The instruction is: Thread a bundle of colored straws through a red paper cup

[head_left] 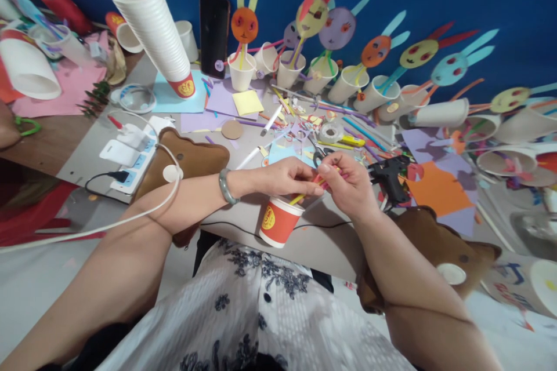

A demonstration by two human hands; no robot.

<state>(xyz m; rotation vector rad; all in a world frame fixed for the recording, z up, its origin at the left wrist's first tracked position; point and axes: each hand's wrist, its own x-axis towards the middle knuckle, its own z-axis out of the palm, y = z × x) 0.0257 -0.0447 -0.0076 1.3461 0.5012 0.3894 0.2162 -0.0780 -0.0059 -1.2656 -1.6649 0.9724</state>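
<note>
A red and white paper cup (281, 222) stands at the table's front edge, slightly tilted in view. Above its rim, my left hand (289, 177) closes its fingers around thin pipe cleaners (319, 179), one yellow and others pink or red. My right hand (348, 185) pinches the pink ends just to the right. The yellow pipe cleaner slants down to the cup's rim; the cup's inside is hidden. Beyond my fingers lie black-handled scissors (321, 153) and light blue paper (282, 152). A black glue gun (391, 177) rests right of my right hand.
Finished paper rabbits on cups (243, 66) line the back wall. A tall stack of cups (152, 29) and a phone (214, 35) stand back left. A power strip (134, 168) with a white cable (176, 171) lies left. Paper scraps (300, 127) and a yellow cutter (351, 140) litter the middle.
</note>
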